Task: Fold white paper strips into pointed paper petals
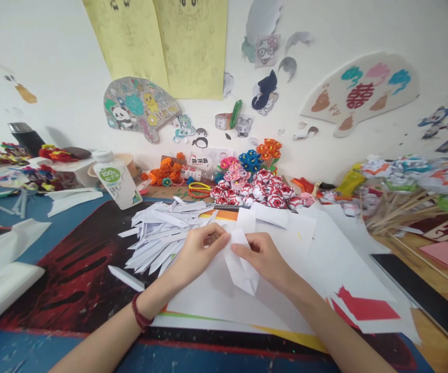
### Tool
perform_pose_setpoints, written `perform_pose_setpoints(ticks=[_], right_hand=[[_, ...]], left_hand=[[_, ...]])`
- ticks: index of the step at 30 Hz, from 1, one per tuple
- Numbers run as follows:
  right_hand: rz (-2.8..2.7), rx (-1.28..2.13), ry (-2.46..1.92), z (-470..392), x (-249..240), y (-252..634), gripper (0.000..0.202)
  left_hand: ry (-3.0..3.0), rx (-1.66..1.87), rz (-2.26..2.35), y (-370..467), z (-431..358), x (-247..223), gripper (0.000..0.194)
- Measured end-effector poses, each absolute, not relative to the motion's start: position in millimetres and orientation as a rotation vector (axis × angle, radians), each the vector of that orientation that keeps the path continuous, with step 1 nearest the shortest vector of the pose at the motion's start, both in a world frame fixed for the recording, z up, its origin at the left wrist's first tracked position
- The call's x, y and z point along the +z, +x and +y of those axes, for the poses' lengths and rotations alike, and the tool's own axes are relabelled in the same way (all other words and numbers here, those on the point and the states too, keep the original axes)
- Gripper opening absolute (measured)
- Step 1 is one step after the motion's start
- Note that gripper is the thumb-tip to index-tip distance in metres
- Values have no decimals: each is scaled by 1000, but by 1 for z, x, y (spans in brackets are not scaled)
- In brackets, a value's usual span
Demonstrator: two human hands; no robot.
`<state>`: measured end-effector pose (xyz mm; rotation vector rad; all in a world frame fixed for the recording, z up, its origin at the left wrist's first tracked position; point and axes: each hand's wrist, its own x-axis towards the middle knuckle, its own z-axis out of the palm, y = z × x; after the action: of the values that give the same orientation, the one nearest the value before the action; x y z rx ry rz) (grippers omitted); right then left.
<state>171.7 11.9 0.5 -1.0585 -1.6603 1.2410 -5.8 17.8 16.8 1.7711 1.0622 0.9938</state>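
Note:
Between my two hands is a folded white paper piece (pixel 241 269), its pointed lower end hanging over large white sheets (pixel 216 308). My left hand (pixel 204 246) pinches the paper's upper left edge between thumb and fingers. On the other side, my right hand (pixel 263 254) grips the upper right edge, thumb in front. A pile of folded white paper strips (pixel 165 233) lies to the left of my left hand. One separate strip (pixel 126 278) rests nearer to me on the dark mat. White paper pieces (pixel 266 215) lie just beyond my hands.
A white bottle (pixel 117 181) stands at the back left. Red-and-white paper flowers (pixel 263 189) and an orange bouquet (pixel 268 152) line the wall. A black phone-like slab (pixel 422 295) lies right, near red paper scraps (pixel 367 305). A long white case (pixel 4 292) sits left.

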Motion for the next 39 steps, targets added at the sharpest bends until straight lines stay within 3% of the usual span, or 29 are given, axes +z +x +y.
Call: perform_pose_setpoints(ticks=[13, 19, 26, 30, 33, 39], right_hand=[[-1530, 1208, -1084, 10, 5, 170, 31], [-1522, 1362, -1106, 10, 8, 171, 28], [-1549, 1437, -1105, 12, 3, 172, 29], [-1383, 1491, -1028, 10, 13, 171, 25], [-1259, 1492, -1043, 10, 21, 171, 34], [-1339, 1551, -1010, 10, 20, 171, 36]], left_hand=[[1857, 923, 1078, -6, 11, 19, 34], [1812, 902, 1141, -4, 16, 14, 43], [1547, 951, 936, -4, 19, 16, 24], [1379, 1067, 951, -6, 19, 18, 23], [1255, 1135, 954, -8, 21, 17, 24], [1227, 1079, 867, -4, 17, 17, 23]])
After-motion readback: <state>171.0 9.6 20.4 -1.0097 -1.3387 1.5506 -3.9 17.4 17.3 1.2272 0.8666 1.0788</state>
